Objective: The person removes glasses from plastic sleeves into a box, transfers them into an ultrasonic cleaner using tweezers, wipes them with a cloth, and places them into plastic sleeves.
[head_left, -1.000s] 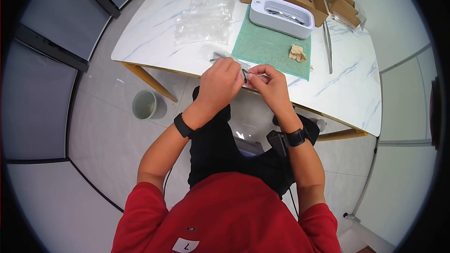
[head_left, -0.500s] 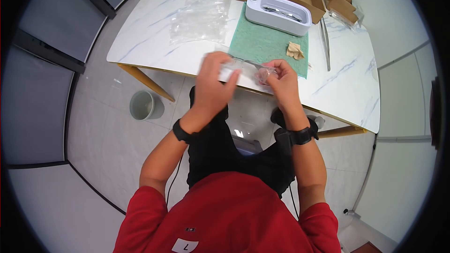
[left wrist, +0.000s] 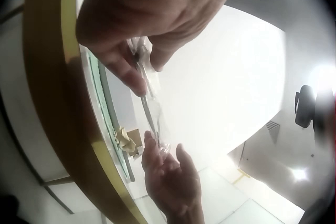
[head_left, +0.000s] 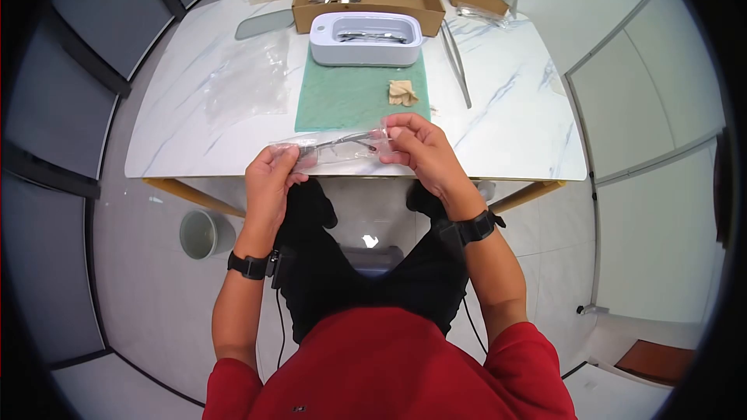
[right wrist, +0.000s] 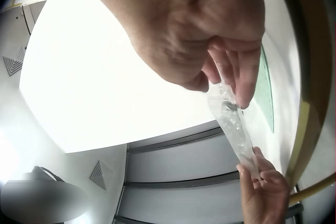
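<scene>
A clear plastic bag (head_left: pixel 331 157) with dark thin-framed glasses (head_left: pixel 348 139) inside is stretched between both hands, close over the table's front edge. My left hand (head_left: pixel 268 183) pinches its left end between thumb and fingers. At the other end, my right hand (head_left: pixel 426 154) grips the plastic with thumb and fingertips. In the right wrist view the bag (right wrist: pixel 233 129) runs from the near right hand (right wrist: pixel 205 29) down to the left hand (right wrist: pixel 266 192). The left wrist view shows a slim dark part of the glasses (left wrist: pixel 148 109) through the plastic.
Behind the hands lies a green cloth (head_left: pixel 342 97) bearing a white cleaning basin (head_left: pixel 366 53) and a crumpled beige cloth (head_left: pixel 402 93). Metal tweezers (head_left: pixel 457 66) lie to the right, flat clear bags (head_left: pixel 247 74) to the left. A cardboard box (head_left: pixel 369 14) stands behind; a bin (head_left: pixel 201 235) stands below.
The hands were close together, then the left hand came away while the right held the bag. Now the left hand pinches the opposite end and the bag is stretched out. The head view has turned.
</scene>
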The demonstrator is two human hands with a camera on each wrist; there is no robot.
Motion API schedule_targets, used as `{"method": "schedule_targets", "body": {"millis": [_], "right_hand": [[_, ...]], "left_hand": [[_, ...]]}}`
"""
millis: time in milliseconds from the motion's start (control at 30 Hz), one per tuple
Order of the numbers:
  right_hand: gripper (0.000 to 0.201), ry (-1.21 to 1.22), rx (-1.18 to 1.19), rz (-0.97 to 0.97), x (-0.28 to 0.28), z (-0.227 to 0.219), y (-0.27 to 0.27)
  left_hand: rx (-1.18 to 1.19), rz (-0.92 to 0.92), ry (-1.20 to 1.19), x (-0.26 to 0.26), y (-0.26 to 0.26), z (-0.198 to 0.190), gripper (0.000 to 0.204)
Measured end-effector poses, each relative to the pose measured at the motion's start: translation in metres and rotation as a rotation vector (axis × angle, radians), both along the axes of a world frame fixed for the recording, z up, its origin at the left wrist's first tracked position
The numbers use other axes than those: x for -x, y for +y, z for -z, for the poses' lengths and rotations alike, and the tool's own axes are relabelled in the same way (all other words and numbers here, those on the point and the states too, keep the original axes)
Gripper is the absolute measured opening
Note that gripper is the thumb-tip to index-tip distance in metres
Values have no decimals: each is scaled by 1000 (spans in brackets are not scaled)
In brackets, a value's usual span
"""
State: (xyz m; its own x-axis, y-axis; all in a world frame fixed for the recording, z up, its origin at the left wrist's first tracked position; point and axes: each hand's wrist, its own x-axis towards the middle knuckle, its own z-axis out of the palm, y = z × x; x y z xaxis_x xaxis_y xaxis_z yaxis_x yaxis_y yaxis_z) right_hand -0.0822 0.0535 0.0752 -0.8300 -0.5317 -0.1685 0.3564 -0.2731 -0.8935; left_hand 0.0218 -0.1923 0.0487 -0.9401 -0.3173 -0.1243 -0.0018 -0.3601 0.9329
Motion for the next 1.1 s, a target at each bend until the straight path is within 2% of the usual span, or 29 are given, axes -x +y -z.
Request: {"method": "schedule_targets", "body": {"millis": [133,200,333,400,500,533,600,800,967,1100], "right_hand": [[34,115,2,47,-13,-10,7],[31,276,-128,61,-14,-9,12],[26,234,-163,125,6,-10,41],[21,350,-187,192,21,-19,63],[19,397,-279,358,64,-30,107],[19,367,-304,428,81,-33,122],[18,325,-281,511,124,-26,151],[22,305,-363,624,238,-4,197],[23,259,-423,725,320,19,203],[24,274,-503,760,363,27,199]], "left_hand": [[48,-7,20,10,22,0,16],[61,39,42,15,35,-2,17],[119,139,129,24,51,-8,21],[194,149,190,32,44,2,25],[719,-2,279,39,33,0,22],[718,5,285,42,27,1,22],[961,-81,337,47,14,4,19],[1034,-131,346,52,8,15,13],[1063,-136,318,52,9,10,8],[1077,-112,260,52,15,4,5]]}}
